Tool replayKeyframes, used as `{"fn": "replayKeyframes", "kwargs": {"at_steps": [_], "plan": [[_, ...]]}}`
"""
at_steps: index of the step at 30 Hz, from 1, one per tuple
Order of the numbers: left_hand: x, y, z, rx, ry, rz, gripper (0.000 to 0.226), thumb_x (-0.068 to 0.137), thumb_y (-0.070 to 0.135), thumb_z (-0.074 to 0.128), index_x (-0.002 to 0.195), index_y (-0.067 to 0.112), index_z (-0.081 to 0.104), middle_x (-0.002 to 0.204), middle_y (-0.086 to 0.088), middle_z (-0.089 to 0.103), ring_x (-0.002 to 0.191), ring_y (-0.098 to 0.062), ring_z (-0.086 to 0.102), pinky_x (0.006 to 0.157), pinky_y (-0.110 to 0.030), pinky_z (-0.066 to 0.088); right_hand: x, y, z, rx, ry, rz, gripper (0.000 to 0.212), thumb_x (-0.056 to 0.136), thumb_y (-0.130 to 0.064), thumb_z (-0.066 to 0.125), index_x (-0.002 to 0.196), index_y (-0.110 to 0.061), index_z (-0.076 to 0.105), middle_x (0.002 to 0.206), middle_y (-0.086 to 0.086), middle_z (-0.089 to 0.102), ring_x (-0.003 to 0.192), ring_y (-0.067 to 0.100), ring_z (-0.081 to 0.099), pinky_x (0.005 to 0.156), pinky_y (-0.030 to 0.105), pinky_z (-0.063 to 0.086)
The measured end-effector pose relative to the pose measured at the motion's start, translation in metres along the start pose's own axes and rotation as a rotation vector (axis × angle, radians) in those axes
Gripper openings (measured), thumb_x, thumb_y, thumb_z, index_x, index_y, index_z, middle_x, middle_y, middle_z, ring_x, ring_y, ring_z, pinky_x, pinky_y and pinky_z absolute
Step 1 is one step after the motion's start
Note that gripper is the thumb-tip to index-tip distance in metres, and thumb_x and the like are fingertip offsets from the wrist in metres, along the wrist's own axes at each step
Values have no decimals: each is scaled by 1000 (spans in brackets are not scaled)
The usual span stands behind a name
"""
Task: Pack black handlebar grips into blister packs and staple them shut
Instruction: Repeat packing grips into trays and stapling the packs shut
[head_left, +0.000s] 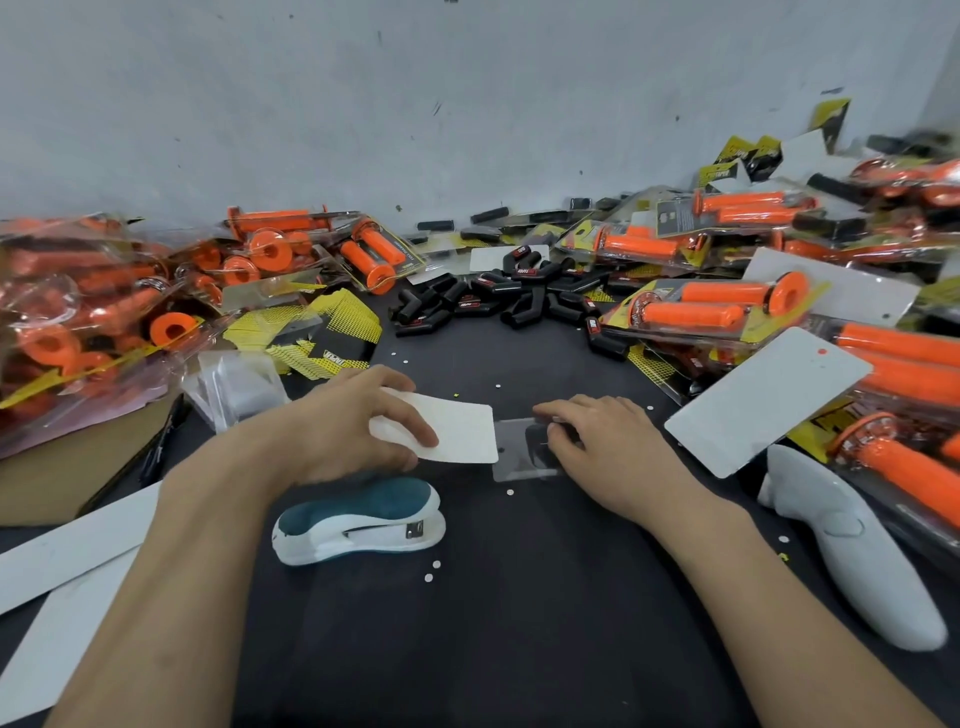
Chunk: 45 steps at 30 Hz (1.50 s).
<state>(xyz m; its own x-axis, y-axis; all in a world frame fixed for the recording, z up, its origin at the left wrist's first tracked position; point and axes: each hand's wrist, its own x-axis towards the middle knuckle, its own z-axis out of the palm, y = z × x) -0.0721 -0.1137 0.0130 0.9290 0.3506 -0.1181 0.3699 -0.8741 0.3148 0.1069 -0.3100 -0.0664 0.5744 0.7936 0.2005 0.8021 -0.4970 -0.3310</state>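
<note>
Seating a short black rubber handlebar grip (537, 444) in a clear plastic blister pack (511, 467). The pack lies flat on the dark table (519, 623), just beyond and to the right of the teal-and-white stapler (358, 519).

Head view:
- My right hand (597, 441) is bent over the pack. Thumb and curled fingers pinch the grip into its pocket.
- My left hand (358, 421) is directly beyond the stapler. Its fingers are curled over a plain white backing card (462, 431) and its thumb is under it. The card's far edge is close beside the pack.

Risks, as I judge them:
- The thin shell could skid on the cloth if I let go before the card covers it.
- A grip seated crooked would bulge, so the card would not lie flat.
- A staple through a misaligned edge would miss the plastic.
- The stapler sits under my left wrist, and a careless sweep could knock it.

Around the stapler:
- Far beyond it is a loose heap of black grips (509, 296).
- Beyond it to the left is a stack of empty clear shells (239, 389), with yellow-and-black printed cards (322, 332) behind.
- Further left is a brown cardboard box (78, 478) under bagged orange grips (104, 322).
- To the right are packed orange grips (717, 306), a larger white card (763, 400) and a white moulded handheld device (857, 551).
- These piles crowd both sides, so only a narrow strip is free to work in.
</note>
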Motion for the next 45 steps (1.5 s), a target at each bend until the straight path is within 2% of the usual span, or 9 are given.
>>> {"fn": "replayKeyframes", "kwargs": {"at_steps": [9, 16, 22, 28, 35, 43, 45], "plan": [[2, 1, 5, -11, -61, 28, 21, 84, 43, 73, 89, 63, 67, 131, 29, 35, 122, 2, 25, 105, -28, 23, 2, -1, 2, -10, 32, 41, 39, 103, -30, 35, 135, -31, 57, 132, -7, 62, 118, 19, 55, 110, 38, 31], [7, 6, 11, -83, -124, 20, 17, 84, 46, 73, 91, 61, 69, 135, 27, 40, 122, 0, 40, 106, -29, 28, 2, -2, 4, -11, 44, 43, 38, 103, -29, 36, 135, -31, 58, 131, -7, 62, 117, 19, 56, 110, 39, 32], [9, 4, 12, -81, -117, 12, 17, 84, 45, 73, 90, 60, 69, 136, 26, 39, 122, -1, 41, 105, -30, 30, 2, -2, 3, -18, 40, 39, 39, 103, -30, 35, 135, -31, 57, 133, -7, 61, 118, 19, 55, 110, 39, 31], [13, 5, 16, -151, -151, 46, 20, 82, 51, 72, 99, 60, 67, 136, 33, 38, 119, 8, 41, 100, -26, 27, 2, -4, 4, -26, 35, 35, 39, 103, -29, 35, 136, -32, 56, 133, -7, 61, 118, 19, 55, 110, 38, 31], [21, 0, 24, -160, -124, 54, 32, 80, 58, 71, 109, 62, 58, 129, 40, 39, 125, 0, 42, 108, -33, 30, 2, -4, 5, -25, 48, 29, 39, 104, -27, 33, 136, -31, 56, 133, -7, 62, 117, 20, 55, 108, 38, 32], [19, -6, 22, -223, -82, 83, 33, 81, 55, 72, 112, 57, 60, 125, 45, 38, 119, 18, 38, 97, -21, 30, 2, -4, 5, -17, 49, 33, 40, 104, -28, 33, 136, -31, 55, 132, -6, 62, 116, 20, 55, 108, 39, 32], [20, -6, 23, -224, -80, 85, 32, 81, 54, 72, 111, 56, 61, 126, 43, 39, 120, 15, 39, 100, -23, 30, 2, -5, 5, -21, 52, 35, 40, 105, -28, 32, 137, -31, 55, 132, -6, 61, 117, 20, 55, 108, 39, 32]]}}
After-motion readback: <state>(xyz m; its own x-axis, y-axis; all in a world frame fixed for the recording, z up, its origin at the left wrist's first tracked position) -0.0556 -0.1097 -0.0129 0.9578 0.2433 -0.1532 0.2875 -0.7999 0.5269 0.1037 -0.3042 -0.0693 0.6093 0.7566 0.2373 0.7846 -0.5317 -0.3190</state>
